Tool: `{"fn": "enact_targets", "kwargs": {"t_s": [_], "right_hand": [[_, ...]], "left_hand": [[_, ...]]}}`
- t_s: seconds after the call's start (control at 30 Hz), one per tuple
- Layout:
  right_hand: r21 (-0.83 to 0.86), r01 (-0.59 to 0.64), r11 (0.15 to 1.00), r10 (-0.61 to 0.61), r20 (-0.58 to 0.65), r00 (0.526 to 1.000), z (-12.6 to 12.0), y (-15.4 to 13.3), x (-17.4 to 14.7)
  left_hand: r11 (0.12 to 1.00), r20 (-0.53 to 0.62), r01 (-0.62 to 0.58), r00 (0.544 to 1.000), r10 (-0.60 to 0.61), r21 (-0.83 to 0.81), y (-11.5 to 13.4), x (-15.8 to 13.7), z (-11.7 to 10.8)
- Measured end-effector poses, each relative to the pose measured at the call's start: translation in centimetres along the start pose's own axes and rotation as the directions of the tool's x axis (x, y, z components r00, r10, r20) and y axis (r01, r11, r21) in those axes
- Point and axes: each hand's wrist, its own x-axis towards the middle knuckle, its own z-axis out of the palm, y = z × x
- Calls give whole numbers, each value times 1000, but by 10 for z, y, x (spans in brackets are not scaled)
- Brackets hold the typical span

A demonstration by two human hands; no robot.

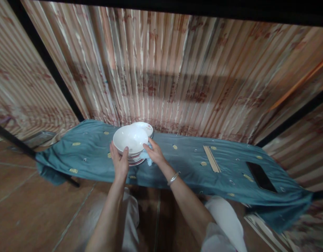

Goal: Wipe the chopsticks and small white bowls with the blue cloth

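A white bowl [130, 138] is held between my two hands, tilted a little toward me, over a stack of dishes [135, 161]. My left hand [120, 161] grips its left rim, thumb at the near edge and fingers around the outside. On the right side, my right hand [154, 152] pinches the rim, with a light blue cloth [148, 157] bunched under its fingers. Just behind the bowl stands another stack of white dishes [143, 126], the top one with a small red pattern. The bowl hides part of both stacks.
A teal patterned cloth [177, 164] covers the low table. To the right lie chopsticks [212, 159] and a black phone [260, 176]. Black metal posts [51, 66] frame the table, with a striped curtain [156, 70] behind. A metal tray [37, 138] rests at far left.
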Motion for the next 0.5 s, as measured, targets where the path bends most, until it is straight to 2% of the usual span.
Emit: {"fn": "enact_targets", "kwargs": {"t_s": [0.1,0.2,0.27,0.4,0.5], "right_hand": [[70,-25,997,27,-31,999,-9,-10,-5],[149,-37,988,47,-66,997,-24,-19,-17],[206,-26,978,46,-91,995,-37,-22,-28],[226,-54,973,96,-180,979,-71,-21,-53],[176,-90,980,133,-256,958,-98,-11,-69]], "left_hand": [[1000,-16,-26,1000,26,-2,21,-3,-1],[998,25,-47,999,48,-50,47,-12,2],[995,77,-9,997,17,-100,65,-22,7],[971,218,90,975,-41,-222,90,-48,31],[937,300,156,952,-58,-314,96,-66,56]]}}
